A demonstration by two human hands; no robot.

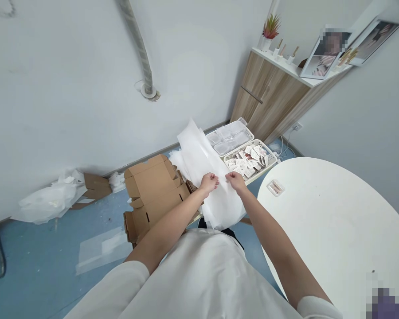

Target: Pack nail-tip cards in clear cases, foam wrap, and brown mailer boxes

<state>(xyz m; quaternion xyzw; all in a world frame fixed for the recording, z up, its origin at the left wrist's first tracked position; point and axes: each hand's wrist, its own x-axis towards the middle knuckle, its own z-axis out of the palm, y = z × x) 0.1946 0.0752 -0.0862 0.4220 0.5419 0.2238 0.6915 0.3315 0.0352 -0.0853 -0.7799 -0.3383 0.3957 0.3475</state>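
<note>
White, thin sheet material [202, 155] stretches from beside the baskets down towards my body, its lower end hanging over the front edge. Over its middle, my left hand [210, 182] is closed with the fingertips pinched together; whatever they hold is too small to make out. My right hand [235, 180] is likewise closed in a pinch at the sheet's right side, a short gap from the left one. Flattened brown cardboard boxes [156, 186] lie left of the sheet. Behind it are a basket of clear plastic packs [231, 135] and a basket of small printed cards [249, 159].
A round white table [332, 212] at the right bears a small clear case [275, 188]. Plastic bags [49, 201] and an open carton [96, 186] lie on the floor at left. A wooden cabinet [272, 88] stands behind the baskets.
</note>
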